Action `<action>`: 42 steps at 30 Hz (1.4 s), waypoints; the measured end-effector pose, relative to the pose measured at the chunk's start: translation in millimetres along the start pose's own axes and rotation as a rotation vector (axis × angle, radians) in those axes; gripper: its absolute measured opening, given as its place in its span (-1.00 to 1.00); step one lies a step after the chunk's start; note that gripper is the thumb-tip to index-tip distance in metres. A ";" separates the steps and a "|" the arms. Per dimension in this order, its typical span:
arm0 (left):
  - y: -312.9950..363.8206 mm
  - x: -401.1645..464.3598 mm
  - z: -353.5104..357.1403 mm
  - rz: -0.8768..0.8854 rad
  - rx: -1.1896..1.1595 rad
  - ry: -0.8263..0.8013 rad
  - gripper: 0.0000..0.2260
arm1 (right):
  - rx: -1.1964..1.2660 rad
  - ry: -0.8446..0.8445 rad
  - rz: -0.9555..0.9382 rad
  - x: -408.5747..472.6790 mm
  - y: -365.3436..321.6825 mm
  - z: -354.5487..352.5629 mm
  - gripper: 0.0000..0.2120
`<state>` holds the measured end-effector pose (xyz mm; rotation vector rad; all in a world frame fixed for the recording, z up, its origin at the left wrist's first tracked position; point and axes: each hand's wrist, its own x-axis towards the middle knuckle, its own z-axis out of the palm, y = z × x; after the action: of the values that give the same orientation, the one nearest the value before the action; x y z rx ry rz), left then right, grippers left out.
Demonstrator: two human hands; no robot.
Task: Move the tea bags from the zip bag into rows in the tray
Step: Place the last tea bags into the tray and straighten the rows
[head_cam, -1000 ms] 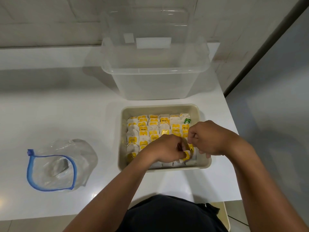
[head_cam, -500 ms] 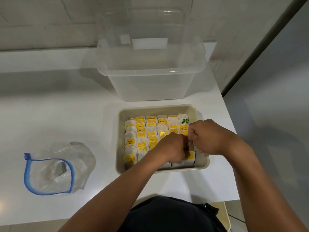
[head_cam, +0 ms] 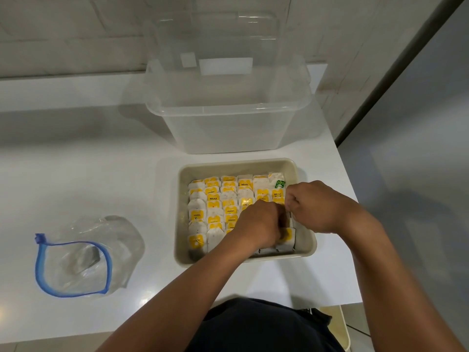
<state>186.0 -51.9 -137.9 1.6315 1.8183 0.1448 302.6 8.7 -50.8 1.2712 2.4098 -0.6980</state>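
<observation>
Head view shows the task close to its end. The tray point(head_cam: 238, 165) sits on the white desk point(head_cam: 76, 174) just in front of the person, and the tea bags point(head_cam: 215, 209) fill it in tidy rows, standing on edge with yellow tags up and one green-tagged bag at the far right corner. The zip bag point(head_cam: 76, 265) lies well apart on the left, open at its blue seal and slack; it looks empty, though the crumpled plastic makes that hard to confirm.

Both hands work at the near right part of the tray. The left hand point(head_cam: 256, 227) has its fingers curled down among the bags, and its grip seems to be on one, but the fingers hide what they hold. The right hand point(head_cam: 312, 207) is curled just beside it, touching or nearly so; whether it pinches a bag cannot be told.

What remains, by my reading, is seating the last bags in that near right row. A clear bin point(head_cam: 228, 128) stands behind the tray.
</observation>
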 end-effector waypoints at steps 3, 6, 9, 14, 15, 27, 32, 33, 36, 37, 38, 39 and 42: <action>0.2 -4.7 -4.6 0.049 0.076 0.042 -0.80 | 0.033 0.008 0.009 0.0 0.9 0.6 -0.81; 0.7 -9.3 -8.5 0.098 0.133 0.033 -0.73 | 0.070 0.015 0.019 -0.2 1.8 1.4 -0.80; 0.1 -11.3 -6.0 0.158 0.163 0.033 -0.69 | 0.073 0.011 0.019 0.4 1.4 2.1 -0.81; 2.5 -10.6 0.9 0.159 0.238 0.052 -0.67 | 0.085 0.018 0.025 0.8 1.6 2.0 -0.81; 3.1 -10.8 2.3 0.147 0.244 0.059 -0.70 | 0.092 0.020 0.027 0.5 1.7 1.8 -0.80; 5.9 -11.0 2.7 0.069 0.284 0.061 -0.85 | 0.108 0.016 0.012 -1.6 0.3 0.0 -0.78; 4.5 -14.1 -1.2 0.077 0.232 0.065 -0.72 | 0.114 0.019 0.018 -2.8 0.3 -1.3 -0.77; 2.4 -15.8 -5.7 0.067 0.222 0.063 -0.70 | 0.120 0.021 0.019 -3.1 0.8 -1.3 -0.78; -9.1 -25.0 -26.3 0.021 0.111 0.097 -0.77 | 0.145 0.032 -0.004 -3.4 -0.4 -2.1 -0.78; -14.5 -30.0 -34.1 0.006 0.052 0.118 -0.80 | 0.166 0.042 -0.022 -3.0 -2.9 -2.3 -0.79; -20.3 -35.8 -42.0 -0.003 -0.003 0.142 -0.82 | 0.180 0.053 -0.045 -1.8 -6.8 -2.1 -0.79; -26.8 -42.4 -48.9 -0.012 -0.049 0.168 -0.84 | 0.180 0.062 -0.074 0.4 -12.5 -1.4 -0.80; -46.7 -66.1 -67.6 -0.011 -0.163 0.264 -0.93 | 0.169 0.071 -0.166 7.0 -36.4 4.5 -0.82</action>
<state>108.9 -98.4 -83.2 1.5446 1.9532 0.5113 268.6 -6.7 -48.3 1.1851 2.5833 -0.9351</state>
